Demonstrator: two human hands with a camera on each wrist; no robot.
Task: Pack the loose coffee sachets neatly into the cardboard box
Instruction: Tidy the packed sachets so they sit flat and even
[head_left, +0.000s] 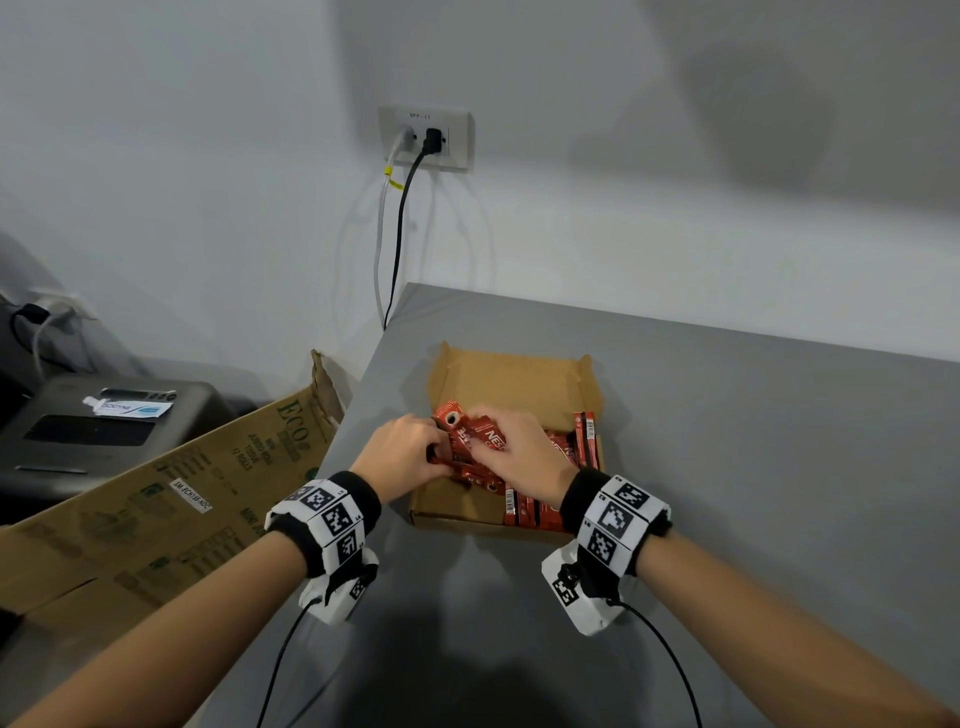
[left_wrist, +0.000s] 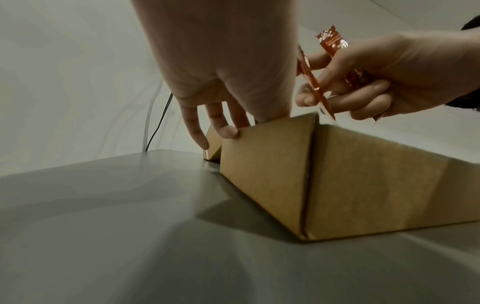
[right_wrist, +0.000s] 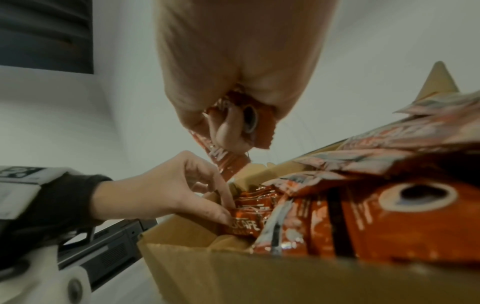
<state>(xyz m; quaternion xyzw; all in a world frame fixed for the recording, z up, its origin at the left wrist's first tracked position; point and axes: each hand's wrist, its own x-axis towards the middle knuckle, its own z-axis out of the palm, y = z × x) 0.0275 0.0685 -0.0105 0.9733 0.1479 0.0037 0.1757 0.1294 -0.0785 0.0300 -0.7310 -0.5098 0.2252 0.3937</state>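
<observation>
Hands met over the left half of the box (head_left: 447, 512), which sat open on the grey surface (head_left: 727, 467). The right hand (head_left: 519, 447) was clenched round a few red sachets (head_left: 470, 431), holding them tilted just above the box, their ends poking out past the fingers. The left hand (head_left: 402, 449) reached in from the box's left side; in the right wrist view its thumb and fingertips (right_wrist: 228, 202) pinched a sachet lying inside the box, while the left wrist view showed its other fingers (left_wrist: 228, 130) touching the top edge of the left wall. More sachets (head_left: 582, 447) lay packed in the right half of the box, some standing on edge against the right wall and others near the front wall under the right wrist. The lid (head_left: 511, 384) stood open at the far side. A bigger carton (head_left: 171, 499) leaned beside the surface on the left.
</observation>
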